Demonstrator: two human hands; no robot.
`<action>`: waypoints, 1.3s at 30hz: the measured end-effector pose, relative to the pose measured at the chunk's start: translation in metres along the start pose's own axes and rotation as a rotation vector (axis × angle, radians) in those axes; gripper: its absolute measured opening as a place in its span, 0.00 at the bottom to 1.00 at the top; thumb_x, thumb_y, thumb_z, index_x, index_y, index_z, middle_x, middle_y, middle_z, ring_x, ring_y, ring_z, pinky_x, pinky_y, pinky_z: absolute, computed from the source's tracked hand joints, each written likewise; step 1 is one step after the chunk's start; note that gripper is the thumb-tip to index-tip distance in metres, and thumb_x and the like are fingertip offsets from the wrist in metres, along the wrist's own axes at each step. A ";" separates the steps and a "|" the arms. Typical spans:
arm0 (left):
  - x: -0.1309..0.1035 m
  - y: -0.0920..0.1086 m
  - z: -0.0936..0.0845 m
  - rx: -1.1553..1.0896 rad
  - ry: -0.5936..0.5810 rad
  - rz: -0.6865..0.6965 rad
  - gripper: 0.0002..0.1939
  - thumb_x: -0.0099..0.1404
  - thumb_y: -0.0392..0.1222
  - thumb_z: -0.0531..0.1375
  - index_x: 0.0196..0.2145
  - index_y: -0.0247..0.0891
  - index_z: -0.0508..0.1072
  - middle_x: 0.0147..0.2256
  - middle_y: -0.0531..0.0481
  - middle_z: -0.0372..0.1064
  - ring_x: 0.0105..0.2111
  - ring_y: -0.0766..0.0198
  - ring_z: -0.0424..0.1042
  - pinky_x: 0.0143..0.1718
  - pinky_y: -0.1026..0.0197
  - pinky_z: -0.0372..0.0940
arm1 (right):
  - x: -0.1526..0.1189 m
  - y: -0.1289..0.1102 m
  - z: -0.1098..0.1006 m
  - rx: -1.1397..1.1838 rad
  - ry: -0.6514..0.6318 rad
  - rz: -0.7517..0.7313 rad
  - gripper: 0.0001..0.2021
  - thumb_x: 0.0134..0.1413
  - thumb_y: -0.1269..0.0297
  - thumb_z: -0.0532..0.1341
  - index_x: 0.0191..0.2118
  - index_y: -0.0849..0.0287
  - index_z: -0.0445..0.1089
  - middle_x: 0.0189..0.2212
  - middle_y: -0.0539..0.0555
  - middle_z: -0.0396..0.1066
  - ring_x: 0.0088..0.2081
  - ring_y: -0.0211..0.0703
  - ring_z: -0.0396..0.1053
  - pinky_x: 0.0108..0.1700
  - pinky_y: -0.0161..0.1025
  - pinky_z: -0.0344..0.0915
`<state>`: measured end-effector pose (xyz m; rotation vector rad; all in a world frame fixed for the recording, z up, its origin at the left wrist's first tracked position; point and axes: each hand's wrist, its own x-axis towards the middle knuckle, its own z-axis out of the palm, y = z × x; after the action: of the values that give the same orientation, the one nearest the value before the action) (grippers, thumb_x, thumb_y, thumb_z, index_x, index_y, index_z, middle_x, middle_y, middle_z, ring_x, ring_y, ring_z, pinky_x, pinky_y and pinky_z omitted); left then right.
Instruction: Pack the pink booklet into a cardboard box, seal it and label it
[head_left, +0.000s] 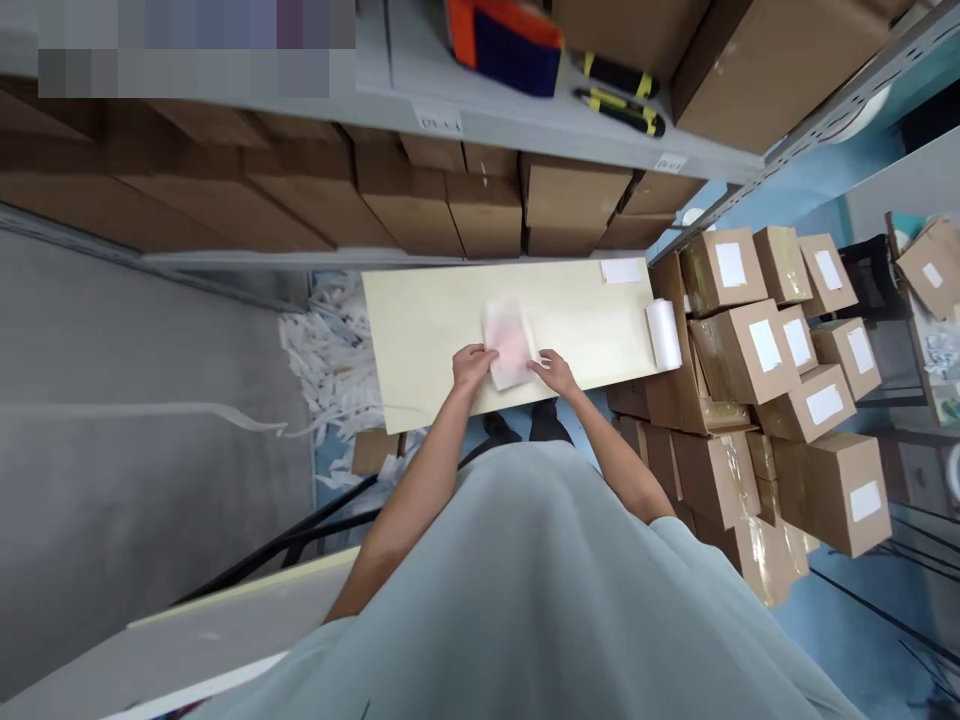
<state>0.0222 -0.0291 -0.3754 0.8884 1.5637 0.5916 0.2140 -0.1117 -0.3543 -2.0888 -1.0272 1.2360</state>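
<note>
A flat pinkish-white packet [508,345] with a pale, translucent-looking wrapper is held just above the cream tabletop [427,340]. Motion blurs its upper end, and what lies inside cannot be made out. My left hand [472,367] pinches the packet's left edge between thumb and fingers. On the opposite side, my right hand [555,372] has its fingers closed at the lower right edge, where a whitish strip shows.
A white label roll [664,335] stands at the table's right end, near a white slip [622,271]. Taped cartons [742,360] are stacked to the right. Shelved boxes [480,215] line the back, with yellow-black cutters [619,110] above. Paper strips [334,345] heap at left.
</note>
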 end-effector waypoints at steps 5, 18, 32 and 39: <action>-0.021 0.058 -0.059 -0.220 -0.155 0.147 0.25 0.45 0.51 0.74 0.39 0.36 0.79 0.35 0.44 0.82 0.37 0.54 0.80 0.41 0.54 0.76 | -0.022 -0.066 -0.021 0.464 0.015 -0.038 0.40 0.47 0.45 0.82 0.61 0.62 0.75 0.60 0.69 0.80 0.59 0.54 0.80 0.62 0.48 0.76; -0.061 0.154 -0.099 -0.392 -0.219 0.411 0.36 0.40 0.52 0.83 0.45 0.36 0.80 0.47 0.39 0.84 0.46 0.51 0.83 0.51 0.52 0.76 | -0.055 -0.204 -0.040 0.696 0.081 -0.429 0.24 0.41 0.40 0.79 0.28 0.57 0.81 0.29 0.51 0.79 0.34 0.44 0.73 0.39 0.39 0.69; -0.061 0.195 -0.035 -0.586 -0.396 0.344 0.31 0.55 0.49 0.81 0.53 0.36 0.81 0.54 0.36 0.83 0.51 0.48 0.85 0.54 0.50 0.81 | -0.017 -0.209 -0.107 0.952 -0.140 -0.246 0.26 0.28 0.44 0.84 0.31 0.57 0.82 0.31 0.52 0.83 0.34 0.44 0.76 0.40 0.40 0.72; -0.053 0.207 0.007 -0.589 -0.340 0.359 0.33 0.58 0.50 0.80 0.57 0.39 0.79 0.56 0.36 0.83 0.55 0.46 0.84 0.58 0.45 0.80 | 0.014 -0.200 -0.147 0.830 -0.095 -0.348 0.25 0.38 0.42 0.81 0.34 0.57 0.84 0.34 0.53 0.84 0.37 0.47 0.77 0.41 0.40 0.72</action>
<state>0.0752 0.0479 -0.1827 0.7617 0.8511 1.0329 0.2780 0.0118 -0.1480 -1.1750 -0.6927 1.2859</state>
